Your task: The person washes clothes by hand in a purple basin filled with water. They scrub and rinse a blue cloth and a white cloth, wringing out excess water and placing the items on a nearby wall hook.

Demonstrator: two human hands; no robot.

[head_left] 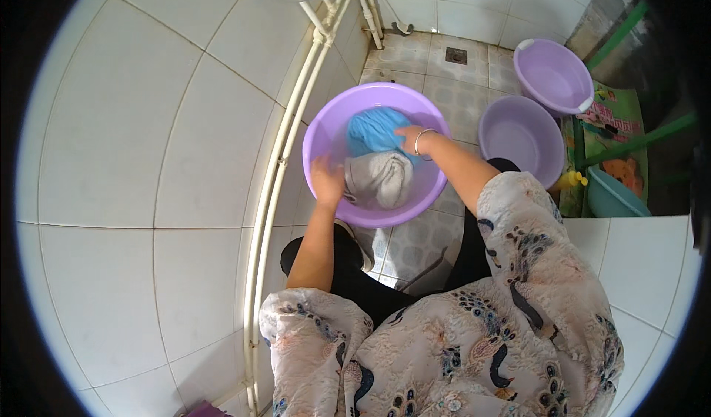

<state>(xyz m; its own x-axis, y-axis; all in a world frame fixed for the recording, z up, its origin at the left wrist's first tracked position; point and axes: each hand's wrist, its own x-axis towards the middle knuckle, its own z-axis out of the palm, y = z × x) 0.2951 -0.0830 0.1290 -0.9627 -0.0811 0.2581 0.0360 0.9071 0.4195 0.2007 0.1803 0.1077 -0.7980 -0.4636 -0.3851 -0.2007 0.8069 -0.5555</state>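
Could splash and slicken the floor tiles [422, 248] beneath the large purple basin [385, 217] by working the blue cloth [374, 129] or grey cloth [389, 178] inside it too briskly. Touches the blue cloth with the right hand [413, 139], cannot tell if gripping; has the left hand [326, 180] at the basin's left rim, too blurred to read. Left of the basin: cream pipes [284, 161], tiled wall [104, 143]; right: two smaller purple basins [521, 139]; beyond: floor drain [456, 55].
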